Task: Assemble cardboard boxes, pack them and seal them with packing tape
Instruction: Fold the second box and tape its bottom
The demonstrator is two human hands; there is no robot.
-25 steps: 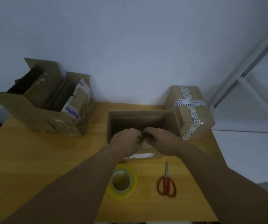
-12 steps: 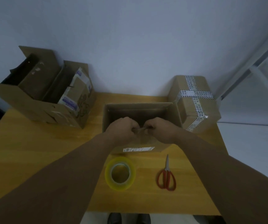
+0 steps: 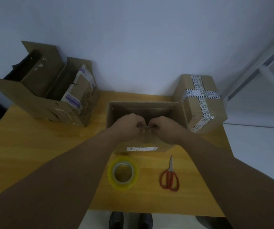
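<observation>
An open brown cardboard box stands in the middle of the wooden table, a white label on its near side. My left hand and my right hand meet at the box's near top edge, both with fingers curled round the near flap. What lies inside the box is hidden in shadow. A roll of clear yellowish packing tape lies flat in front of the box. Red-handled scissors lie to the right of the roll.
A sealed box with printed tape stands at the back right, touching the open box. A large open carton holding flattened cardboard and dark items sits at the back left. The wall runs behind the table. Shoes show below the table's near edge.
My head has tipped so the view shifted down a little. Both hands stay together on the box's near edge, gripping more tightly.
</observation>
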